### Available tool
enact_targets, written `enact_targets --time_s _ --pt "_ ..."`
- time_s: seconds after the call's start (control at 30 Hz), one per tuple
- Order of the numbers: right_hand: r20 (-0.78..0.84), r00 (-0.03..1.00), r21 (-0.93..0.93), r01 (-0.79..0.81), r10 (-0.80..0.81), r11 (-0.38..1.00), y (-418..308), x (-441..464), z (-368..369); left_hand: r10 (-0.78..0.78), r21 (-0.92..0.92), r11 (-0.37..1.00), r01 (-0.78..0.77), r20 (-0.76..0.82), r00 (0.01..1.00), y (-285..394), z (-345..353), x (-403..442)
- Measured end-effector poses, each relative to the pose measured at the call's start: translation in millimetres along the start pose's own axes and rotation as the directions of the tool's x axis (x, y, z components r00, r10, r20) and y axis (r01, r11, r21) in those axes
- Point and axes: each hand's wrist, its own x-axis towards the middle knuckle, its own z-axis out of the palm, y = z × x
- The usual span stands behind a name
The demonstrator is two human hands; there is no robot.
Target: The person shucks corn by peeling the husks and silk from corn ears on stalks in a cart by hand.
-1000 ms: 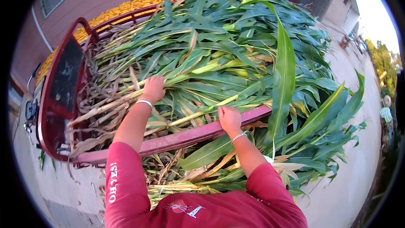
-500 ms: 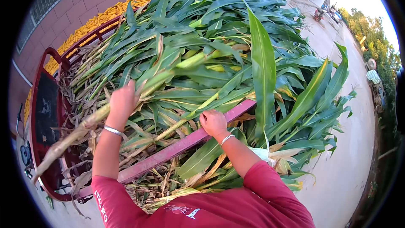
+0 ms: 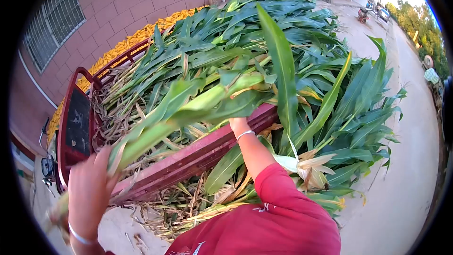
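A green corn stalk [image 3: 141,144], blurred by motion, slants across the front of the view. My left hand [image 3: 89,191] is closed around its lower part at the lower left. A leafy ear of corn in its husk [image 3: 207,99] lies along the upper part of this stalk. My right hand [image 3: 239,124] reaches up over the red cart rail [image 3: 198,160] behind a leaf at the stalk's upper end. That leaf covers most of its fingers, so their grip cannot be made out. Beyond both hands, cut corn stalks [image 3: 264,33] are heaped on the cart.
A dark red end panel [image 3: 75,130] closes the cart's left end. Yellow corn cobs [image 3: 127,42] are piled along the brick wall [image 3: 101,14]. An opened husk [image 3: 314,170] hangs near my right arm. Dry leaves [image 3: 174,212] lie below the rail; concrete road [image 3: 401,160] runs on the right.
My left hand has moved down and left, drawing the stalk closer to the camera. My right hand has moved slightly up, behind the leaf. The camera view has shifted, showing more wall.
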Motion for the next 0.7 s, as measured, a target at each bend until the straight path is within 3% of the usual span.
enact_targets --time_s 0.03,0.1,0.17,0.23,0.3,0.33,0.37,0.4,0.43,0.47,0.53,0.57,0.6,0.63,0.7 --pt "0.052 0.999 0.328 -0.025 0.009 0.944 -25.1 -4.1 8.2 -0.021 0.0 1.0 0.021 -0.014 1.0 5.2 -6.7 -27.8" --pt "0.155 0.988 0.69 -0.091 -0.024 0.718 -48.0 -1.5 4.3 -0.113 -0.096 0.989 0.114 0.023 0.993 17.0 -20.6 -78.9" --pt "0.233 0.969 0.91 -0.186 -0.086 0.37 -63.1 -0.3 -3.0 -0.264 -0.252 0.917 0.309 0.198 0.944 25.3 -22.4 -116.3" --pt "0.226 0.969 0.964 -0.208 -0.101 0.163 -95.7 -21.3 5.1 -0.323 -0.315 0.871 0.378 0.213 0.922 21.5 1.8 -150.6" --pt "0.143 0.988 0.951 -0.121 -0.058 0.286 -179.7 -83.6 57.9 -0.354 -0.513 0.713 0.477 0.324 0.877 -8.0 47.1 -188.3" --pt "0.049 0.998 0.911 -0.034 -0.026 0.411 -197.3 -100.7 65.9 -0.348 -0.581 0.653 0.486 0.34 0.874 -13.5 69.8 -199.4" --pt "0.102 0.985 0.934 -0.048 -0.137 0.354 -198.0 -106.0 61.0 -0.379 -0.621 0.586 0.52 0.358 0.854 -22.8 107.3 -218.2" --pt "0.079 0.988 0.899 -0.013 -0.133 0.438 -220.8 -126.4 74.9 -0.388 -0.57 0.634 0.524 0.351 0.852 -19.1 132.0 -225.9" --pt "0.084 0.985 0.823 0.016 -0.151 0.567 -228.0 -136.0 77.2 -0.441 -0.512 0.539 0.669 0.505 0.742 -9.7 151.3 -228.3" --pt "0.097 0.98 0.728 0.047 -0.171 0.683 -234.4 -143.7 78.3 -0.38 -0.56 0.591 0.581 0.441 0.813 -11.0 197.4 -246.9" --pt "0.103 0.947 0.462 0.224 -0.303 0.858 -244.3 -174.0 73.7 -0.323 -0.668 0.542 0.51 0.394 0.86 0.0 283.0 -274.1" --pt "0.117 0.948 0.452 0.216 -0.297 0.865 -234.9 -175.2 61.9 -0.34 -0.561 0.597 0.573 0.471 0.814 13.7 309.9 -281.2" --pt "-0.054 0.614 0.064 0.789 -0.787 0.611 -213.3 -163.7 42.4 -0.268 -0.607 0.467 0.643 0.596 0.757 25.1 332.5 -282.8" --pt "-0.089 0.68 0.048 0.733 -0.728 0.679 -213.2 -177.7 22.9 -0.227 -0.676 0.417 0.608 0.57 0.79 35.6 368.0 -290.8" --pt "-0.159 0.793 0.036 0.6 -0.588 0.799 -213.8 -206.2 -15.4 -0.097 -0.76 0.1 0.642 0.635 0.766 54.5 468.8 -308.2"
